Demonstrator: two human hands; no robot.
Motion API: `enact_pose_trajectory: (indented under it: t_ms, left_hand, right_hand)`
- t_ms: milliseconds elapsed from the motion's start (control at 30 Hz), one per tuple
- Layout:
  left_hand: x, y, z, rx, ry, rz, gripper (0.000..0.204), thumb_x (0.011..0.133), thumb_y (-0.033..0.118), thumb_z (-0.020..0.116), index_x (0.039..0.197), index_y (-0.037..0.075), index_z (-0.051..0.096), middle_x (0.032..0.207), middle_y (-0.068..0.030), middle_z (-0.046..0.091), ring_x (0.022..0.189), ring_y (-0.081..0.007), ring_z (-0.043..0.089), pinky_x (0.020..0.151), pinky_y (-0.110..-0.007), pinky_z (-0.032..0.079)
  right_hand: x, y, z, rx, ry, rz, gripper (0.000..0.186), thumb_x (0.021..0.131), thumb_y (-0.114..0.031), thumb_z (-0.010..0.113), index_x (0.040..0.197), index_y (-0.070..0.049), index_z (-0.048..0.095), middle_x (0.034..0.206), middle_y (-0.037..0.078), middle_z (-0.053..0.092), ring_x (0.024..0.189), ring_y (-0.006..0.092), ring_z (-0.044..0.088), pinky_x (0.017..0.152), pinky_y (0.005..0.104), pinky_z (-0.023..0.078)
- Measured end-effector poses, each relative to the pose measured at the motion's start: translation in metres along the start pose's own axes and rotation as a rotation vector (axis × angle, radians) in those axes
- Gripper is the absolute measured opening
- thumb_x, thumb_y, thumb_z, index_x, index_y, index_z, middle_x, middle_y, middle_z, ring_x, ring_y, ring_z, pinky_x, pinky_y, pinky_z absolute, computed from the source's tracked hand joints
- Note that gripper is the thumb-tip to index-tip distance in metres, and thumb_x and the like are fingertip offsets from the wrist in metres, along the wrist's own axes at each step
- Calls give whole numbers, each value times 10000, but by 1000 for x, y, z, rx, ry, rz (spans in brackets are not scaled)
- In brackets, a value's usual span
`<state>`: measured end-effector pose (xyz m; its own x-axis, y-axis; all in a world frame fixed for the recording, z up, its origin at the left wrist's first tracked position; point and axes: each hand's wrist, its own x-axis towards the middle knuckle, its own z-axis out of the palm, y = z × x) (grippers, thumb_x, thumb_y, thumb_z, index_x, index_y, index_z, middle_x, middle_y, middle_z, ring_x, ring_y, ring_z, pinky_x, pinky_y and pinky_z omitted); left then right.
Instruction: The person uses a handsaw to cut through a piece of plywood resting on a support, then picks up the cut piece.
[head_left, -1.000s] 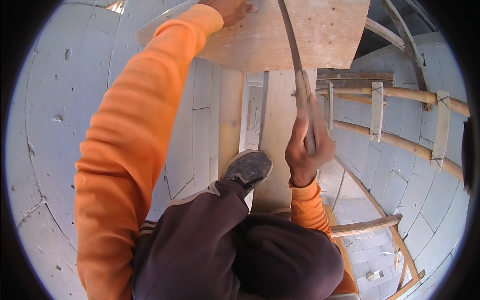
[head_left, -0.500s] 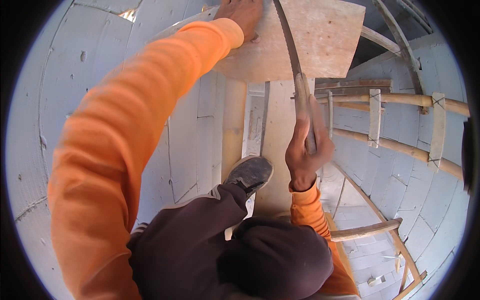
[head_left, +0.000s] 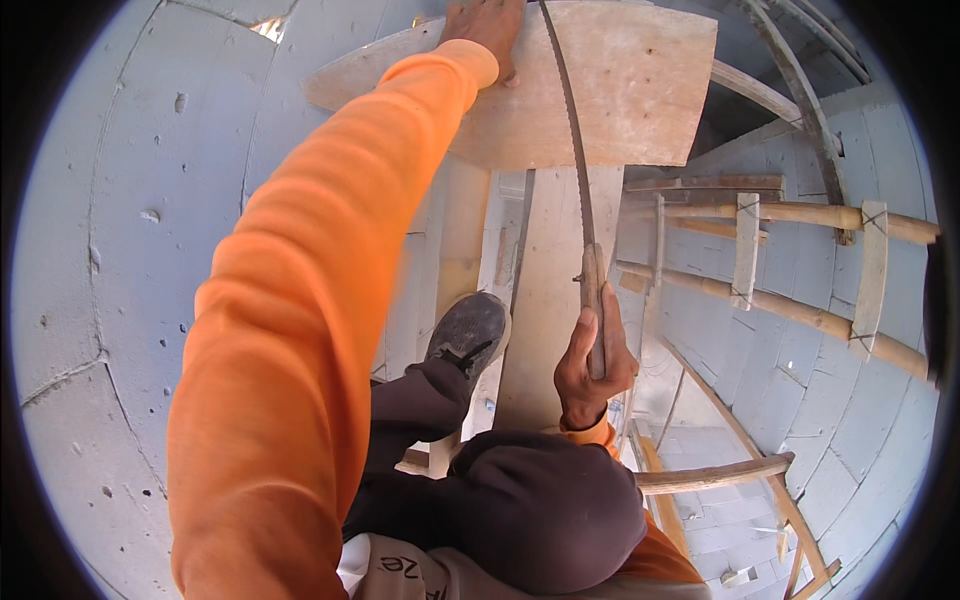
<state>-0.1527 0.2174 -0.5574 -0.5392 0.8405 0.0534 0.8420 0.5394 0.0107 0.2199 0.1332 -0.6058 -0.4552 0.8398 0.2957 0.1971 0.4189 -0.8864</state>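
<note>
Around the saw handle (head_left: 594, 310), right hand (head_left: 590, 365) fingers (head_left: 612, 345) closed.

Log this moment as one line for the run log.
left hand: pressed flat on board | right hand: gripping saw handle | blade: across board | shoe: on plank

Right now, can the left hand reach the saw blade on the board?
Probably yes. The left hand lies flat on the board, just beside the saw blade, and nothing sits between them. The right hand holds the saw's handle lower down, so the blade's upper stretch is free.
</note>
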Motion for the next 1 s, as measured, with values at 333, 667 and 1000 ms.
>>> enact_pose_trajectory:
  t_ms: [333, 667, 1000]
  left_hand:
    - [-4, -5, 12, -34, 59, 13, 936, 605, 70, 906, 1406, 3, 426, 1391, -222, 559, 1353, -429, 495, 1123, -523, 419]
    - [-1, 0, 25, -2, 110, 23, 873, 625, 78, 889, 1379, -6, 457, 1384, -220, 557, 1332, -415, 500, 1118, -500, 415]
    - [16, -2, 25, 119, 89, -71, 836, 645, 98, 899, 1350, 26, 455, 1366, -205, 561, 1350, -410, 489, 1087, -526, 422]
  right_hand:
    - [52, -3, 28, 2, 28, -116, 354, 949, -13, 695, 1295, 58, 672, 1012, 207, 777, 623, 116, 685, 573, 251, 518]
    - [100, -5, 53, -12, 80, -211, 336, 948, -37, 710, 1274, 44, 686, 907, 179, 774, 599, 111, 670, 563, 256, 510]
    - [5, 21, 7, -26, 4, -112, 363, 947, -5, 675, 1291, 107, 652, 1121, 237, 756, 684, 167, 742, 607, 266, 556]
